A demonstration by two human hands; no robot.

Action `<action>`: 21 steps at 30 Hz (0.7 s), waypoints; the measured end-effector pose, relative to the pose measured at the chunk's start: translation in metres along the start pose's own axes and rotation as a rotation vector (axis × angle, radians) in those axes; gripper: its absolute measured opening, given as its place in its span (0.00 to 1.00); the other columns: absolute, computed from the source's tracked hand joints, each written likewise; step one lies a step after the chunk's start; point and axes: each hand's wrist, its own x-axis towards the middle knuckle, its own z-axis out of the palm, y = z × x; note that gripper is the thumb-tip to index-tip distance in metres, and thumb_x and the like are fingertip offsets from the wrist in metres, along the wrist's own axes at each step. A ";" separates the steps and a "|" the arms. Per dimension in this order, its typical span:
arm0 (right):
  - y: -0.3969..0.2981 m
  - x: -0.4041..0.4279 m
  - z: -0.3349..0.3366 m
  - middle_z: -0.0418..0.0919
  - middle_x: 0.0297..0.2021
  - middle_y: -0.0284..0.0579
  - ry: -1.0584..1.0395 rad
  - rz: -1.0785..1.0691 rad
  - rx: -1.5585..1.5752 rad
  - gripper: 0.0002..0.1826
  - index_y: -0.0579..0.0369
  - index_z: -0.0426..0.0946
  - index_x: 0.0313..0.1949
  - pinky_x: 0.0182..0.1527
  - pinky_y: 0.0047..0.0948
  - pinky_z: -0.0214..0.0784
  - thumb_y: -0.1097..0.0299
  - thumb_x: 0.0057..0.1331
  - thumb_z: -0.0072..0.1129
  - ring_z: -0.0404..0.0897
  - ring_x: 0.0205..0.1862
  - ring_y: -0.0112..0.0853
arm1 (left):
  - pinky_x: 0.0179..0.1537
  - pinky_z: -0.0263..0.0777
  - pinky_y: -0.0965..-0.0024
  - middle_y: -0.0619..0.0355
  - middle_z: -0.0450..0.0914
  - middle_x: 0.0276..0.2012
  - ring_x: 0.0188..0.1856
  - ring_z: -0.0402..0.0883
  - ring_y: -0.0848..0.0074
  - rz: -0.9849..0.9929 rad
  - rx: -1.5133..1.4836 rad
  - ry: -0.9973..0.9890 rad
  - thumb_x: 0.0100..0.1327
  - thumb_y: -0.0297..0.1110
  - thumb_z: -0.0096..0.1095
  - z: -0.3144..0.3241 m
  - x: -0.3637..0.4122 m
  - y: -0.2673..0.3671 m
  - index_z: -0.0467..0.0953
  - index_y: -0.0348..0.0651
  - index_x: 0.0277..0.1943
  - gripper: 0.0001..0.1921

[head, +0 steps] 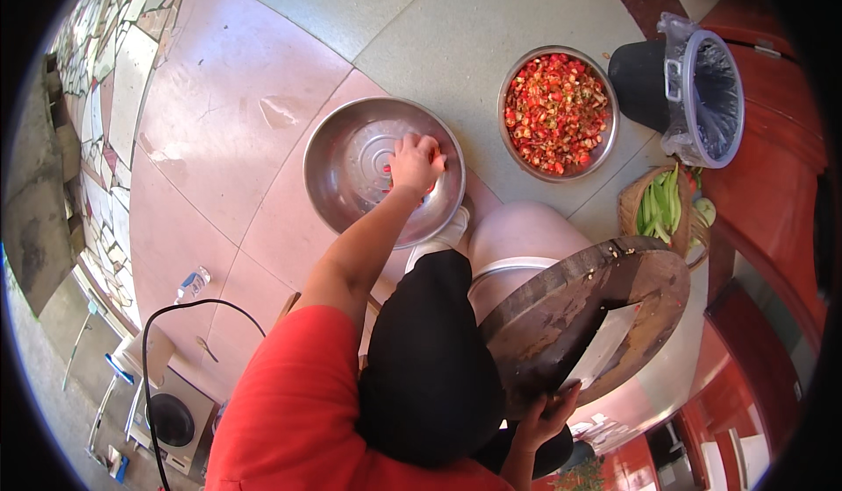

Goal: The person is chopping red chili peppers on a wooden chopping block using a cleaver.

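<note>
My left hand is inside a wide stainless steel basin, its fingers curled around red chili peppers. A few more red peppers show beside and under it at the basin's bottom. Down at the lower right, my right hand grips a cleaver near its handle, which is mostly hidden. The wide blade lies over a thick round wooden chopping board that looks tilted in this view. Small pepper bits stick to the board's rim. A second steel basin holds a heap of chopped red chilies.
A black bin with a clear liner stands at the upper right. Below it, a woven basket holds long green peppers. A plastic bottle and a spoon lie on the tiled floor at left, near a black cable and a washing machine.
</note>
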 end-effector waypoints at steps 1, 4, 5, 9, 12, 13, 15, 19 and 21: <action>-0.001 0.000 0.001 0.70 0.53 0.59 0.008 0.006 -0.007 0.30 0.65 0.61 0.62 0.55 0.42 0.64 0.62 0.64 0.54 0.71 0.53 0.51 | 0.49 0.65 0.51 0.53 0.74 0.42 0.49 0.71 0.58 0.060 0.097 -0.094 0.49 0.42 0.66 0.000 -0.008 -0.005 0.78 0.51 0.36 0.12; 0.002 0.002 0.004 0.70 0.53 0.58 0.027 -0.005 -0.011 0.31 0.65 0.61 0.62 0.54 0.41 0.64 0.60 0.64 0.54 0.72 0.52 0.50 | 0.53 0.60 0.48 0.56 0.72 0.45 0.50 0.69 0.58 0.200 0.153 -0.137 0.47 0.38 0.65 -0.015 -0.040 -0.032 0.76 0.53 0.38 0.13; 0.003 0.001 0.005 0.71 0.52 0.58 0.041 -0.024 -0.013 0.31 0.65 0.61 0.62 0.53 0.41 0.64 0.60 0.64 0.54 0.72 0.52 0.49 | 0.55 0.59 0.48 0.55 0.72 0.48 0.53 0.68 0.56 0.296 0.168 -0.181 0.46 0.38 0.66 -0.020 -0.047 -0.042 0.76 0.54 0.42 0.16; -0.003 0.004 0.004 0.71 0.50 0.57 0.031 0.052 0.034 0.32 0.65 0.61 0.62 0.52 0.40 0.65 0.59 0.64 0.53 0.73 0.50 0.48 | 0.62 0.51 0.43 0.47 0.54 0.66 0.67 0.53 0.48 0.470 0.166 -0.207 0.44 0.39 0.69 -0.073 -0.058 -0.055 0.60 0.63 0.65 0.42; 0.001 0.004 0.007 0.72 0.47 0.55 0.074 -0.018 -0.007 0.32 0.65 0.61 0.62 0.49 0.37 0.66 0.57 0.64 0.53 0.73 0.47 0.45 | 0.63 0.49 0.38 0.49 0.43 0.71 0.70 0.46 0.49 0.390 0.360 -0.442 0.48 0.39 0.66 -0.088 -0.056 -0.061 0.51 0.68 0.69 0.44; 0.001 0.003 0.006 0.72 0.46 0.53 0.063 -0.005 0.005 0.33 0.65 0.61 0.62 0.46 0.35 0.66 0.57 0.64 0.54 0.73 0.45 0.43 | 0.63 0.50 0.38 0.50 0.39 0.72 0.71 0.43 0.48 0.422 0.480 -0.474 0.50 0.37 0.64 -0.085 -0.054 -0.064 0.49 0.69 0.70 0.45; 0.001 0.002 0.007 0.72 0.45 0.52 0.052 0.010 0.016 0.33 0.65 0.61 0.62 0.44 0.33 0.66 0.57 0.63 0.54 0.73 0.43 0.42 | 0.62 0.50 0.38 0.51 0.34 0.73 0.72 0.39 0.48 0.456 0.601 -0.505 0.51 0.35 0.62 -0.079 -0.046 -0.064 0.47 0.70 0.71 0.45; 0.008 0.000 0.009 0.72 0.43 0.48 0.085 0.053 0.048 0.33 0.65 0.62 0.62 0.40 0.31 0.66 0.57 0.62 0.55 0.73 0.39 0.38 | 0.60 0.55 0.42 0.49 0.32 0.73 0.72 0.40 0.50 0.456 0.636 -0.715 0.54 0.34 0.59 -0.064 -0.032 -0.019 0.43 0.70 0.71 0.44; 0.009 -0.001 0.008 0.72 0.43 0.48 0.088 0.050 0.057 0.34 0.64 0.61 0.63 0.40 0.30 0.66 0.57 0.62 0.55 0.73 0.39 0.37 | 0.58 0.59 0.41 0.47 0.32 0.72 0.72 0.41 0.49 0.400 0.408 -0.601 0.47 0.32 0.64 -0.055 -0.030 -0.013 0.46 0.70 0.70 0.48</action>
